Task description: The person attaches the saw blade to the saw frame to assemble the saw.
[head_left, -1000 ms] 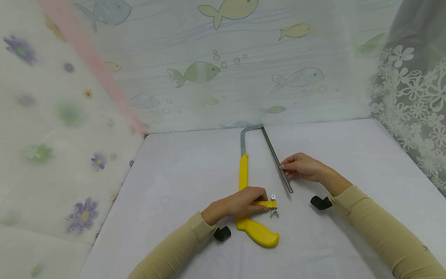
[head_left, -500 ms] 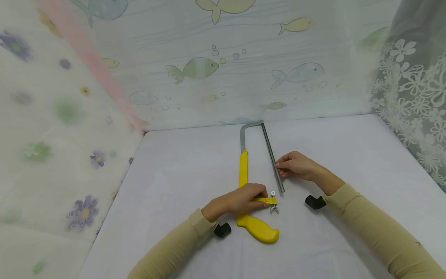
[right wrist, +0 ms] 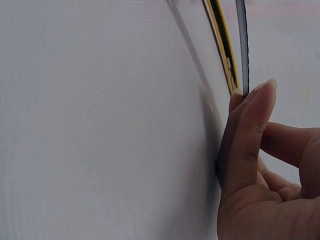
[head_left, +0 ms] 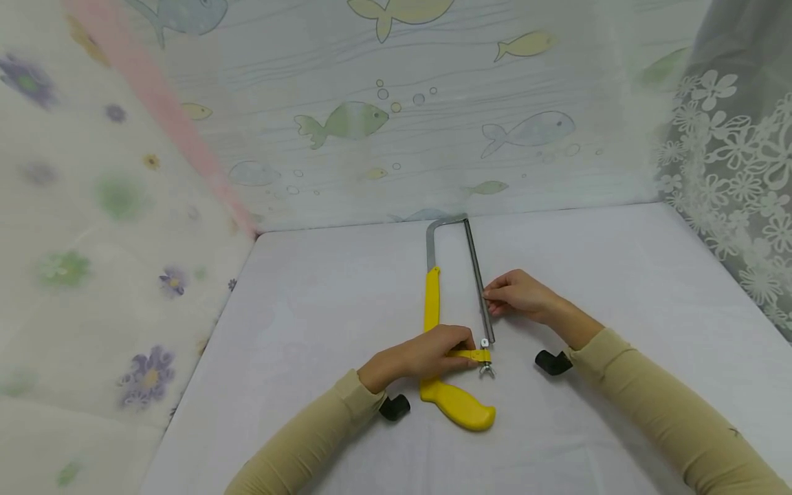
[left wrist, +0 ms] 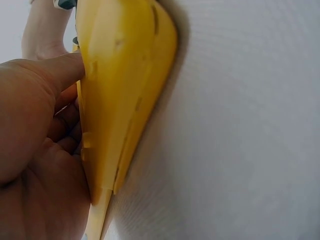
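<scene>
A hacksaw frame with a yellow handle lies on the white table, its grey metal bow at the far end. My left hand grips the yellow frame near its front arm, which bears a blade pin with a wing nut. Between thumb and fingers, my right hand pinches the grey saw blade. The blade's far end meets the tip of the bow; its near end lies right by the pin. Fine teeth show along the blade in the right wrist view.
Black wrist-worn pieces stick out from both sleeves close over the table. A fish-patterned curtain hangs at the back edge, a flowered sheet at the left and a lace curtain at the right.
My right hand has moved left, swinging the blade's near end inward to the pin on the frame. The left hand keeps its grip in the same place.
</scene>
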Available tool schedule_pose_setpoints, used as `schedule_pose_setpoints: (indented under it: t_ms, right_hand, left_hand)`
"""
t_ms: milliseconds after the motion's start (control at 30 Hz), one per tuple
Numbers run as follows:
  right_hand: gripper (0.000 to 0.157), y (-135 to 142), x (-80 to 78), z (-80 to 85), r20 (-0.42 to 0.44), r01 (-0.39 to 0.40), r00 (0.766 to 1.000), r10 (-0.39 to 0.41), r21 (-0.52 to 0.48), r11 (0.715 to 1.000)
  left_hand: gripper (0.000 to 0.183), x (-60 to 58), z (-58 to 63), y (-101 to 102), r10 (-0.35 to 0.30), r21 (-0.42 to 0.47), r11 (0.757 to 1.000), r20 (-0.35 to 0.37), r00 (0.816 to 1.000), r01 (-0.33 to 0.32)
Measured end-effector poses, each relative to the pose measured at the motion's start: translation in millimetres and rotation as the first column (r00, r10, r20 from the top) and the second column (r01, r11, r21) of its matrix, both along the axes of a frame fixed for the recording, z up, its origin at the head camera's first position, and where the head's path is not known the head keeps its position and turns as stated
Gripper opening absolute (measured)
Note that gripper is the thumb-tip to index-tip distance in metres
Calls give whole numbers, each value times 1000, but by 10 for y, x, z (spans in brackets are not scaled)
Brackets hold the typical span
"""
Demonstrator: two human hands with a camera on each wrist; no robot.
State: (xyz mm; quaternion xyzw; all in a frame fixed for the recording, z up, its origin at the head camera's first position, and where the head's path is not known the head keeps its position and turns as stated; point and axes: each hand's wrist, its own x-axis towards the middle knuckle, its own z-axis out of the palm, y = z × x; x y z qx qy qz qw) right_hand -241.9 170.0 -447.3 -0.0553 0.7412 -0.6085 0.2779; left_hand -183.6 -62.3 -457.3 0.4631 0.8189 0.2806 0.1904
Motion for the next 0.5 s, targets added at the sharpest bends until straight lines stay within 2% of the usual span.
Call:
schedule_pose_setpoints:
  t_ms: [500]
  right_hand:
    - [26,-64,6,0,-9,0,1000,0,7,1000]
  left_hand:
    - [14,-9,-7,-1,-3,-14,1000,-2,1000,3]
